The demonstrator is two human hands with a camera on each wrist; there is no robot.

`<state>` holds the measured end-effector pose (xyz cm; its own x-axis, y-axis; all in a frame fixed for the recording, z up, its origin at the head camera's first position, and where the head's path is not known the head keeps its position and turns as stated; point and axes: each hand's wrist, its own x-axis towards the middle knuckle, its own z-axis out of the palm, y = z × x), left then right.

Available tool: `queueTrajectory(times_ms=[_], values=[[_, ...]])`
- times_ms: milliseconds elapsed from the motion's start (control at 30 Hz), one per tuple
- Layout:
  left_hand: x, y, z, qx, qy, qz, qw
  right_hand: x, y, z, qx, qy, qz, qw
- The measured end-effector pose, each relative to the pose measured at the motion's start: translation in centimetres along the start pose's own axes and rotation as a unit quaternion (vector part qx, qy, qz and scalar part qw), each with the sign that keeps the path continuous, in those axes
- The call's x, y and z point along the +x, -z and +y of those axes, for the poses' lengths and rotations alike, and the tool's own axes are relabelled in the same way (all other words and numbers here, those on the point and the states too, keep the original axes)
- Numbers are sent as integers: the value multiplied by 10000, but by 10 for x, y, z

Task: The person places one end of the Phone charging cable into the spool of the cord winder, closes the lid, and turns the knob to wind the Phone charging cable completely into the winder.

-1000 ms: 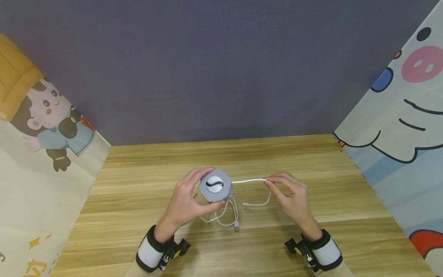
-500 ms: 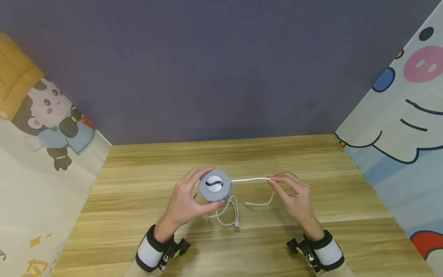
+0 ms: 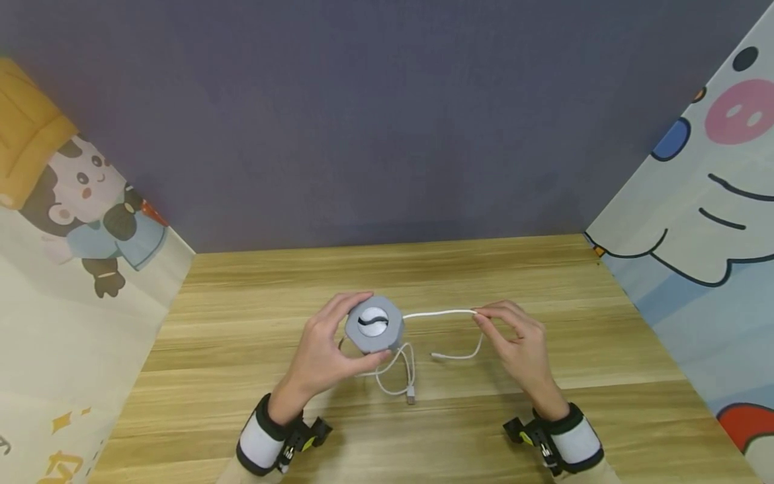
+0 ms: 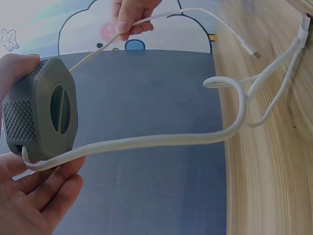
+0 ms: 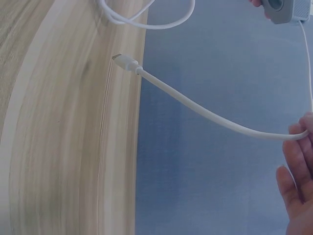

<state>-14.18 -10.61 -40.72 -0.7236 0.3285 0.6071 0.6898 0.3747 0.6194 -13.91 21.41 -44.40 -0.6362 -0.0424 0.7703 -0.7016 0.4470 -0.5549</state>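
Observation:
My left hand (image 3: 323, 356) grips a grey hexagonal cable winder (image 3: 384, 330) by its edges, thumb on the near side and fingers on the far side. A round white knob with a dark curved slot sits in its top face. From its right side a white USB cable (image 3: 438, 313) runs taut to my right hand (image 3: 519, 346), which pinches it between thumb and fingertips. Past the pinch, the cable's free end hangs down to a small USB-C plug (image 4: 252, 50). The other end leaves the winder and loops below it, ending in a USB-A plug (image 3: 410, 395).
Beneath the hands is a wooden table (image 3: 242, 302). A dark blue-grey panel (image 3: 387, 134) stands behind it. Cartoon-printed panels rise at the left (image 3: 60, 302) and right (image 3: 695, 282). Both wrists wear strapped camera mounts.
My right hand has moved slightly right with the pinched cable, and the stretch between winder and fingers has grown longer. The looped cable below has shrunk and shifted a little. My left hand stays nearly still.

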Motion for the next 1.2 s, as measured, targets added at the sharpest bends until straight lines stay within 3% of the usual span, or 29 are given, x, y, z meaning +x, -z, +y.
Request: queueTrajectory(times_ms=[1200], values=[[-1, 1, -1, -4, -15, -12, 10000, -3, 9, 6, -302, -198, 188, 9992]])
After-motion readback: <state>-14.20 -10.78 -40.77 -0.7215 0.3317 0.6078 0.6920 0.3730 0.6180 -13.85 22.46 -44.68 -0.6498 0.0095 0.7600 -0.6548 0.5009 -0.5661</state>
